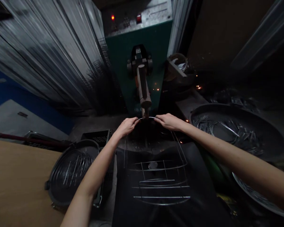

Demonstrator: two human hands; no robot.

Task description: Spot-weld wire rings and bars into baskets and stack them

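A metal wire rack (157,167) hangs in front of me, over a dark covering, with several curved and straight rods. My left hand (127,126) pinches the left side of its curved top wire. On the right side of that same wire, my right hand (168,121) is closed in a pinch too. Between my hands, the wire meets the electrode tip (144,113) of a spot welder (143,85); whether it is clamped there I cannot tell. Small orange sparks (157,89) glow to the right of the electrode.
The green welder cabinet (115,53) stands straight ahead with a red light (113,17) on top. A round black tub (52,186) of wire rings is at left. At right sits a wide dark basin (272,132) of wire pieces. A wooden board (19,183) fills the lower left.
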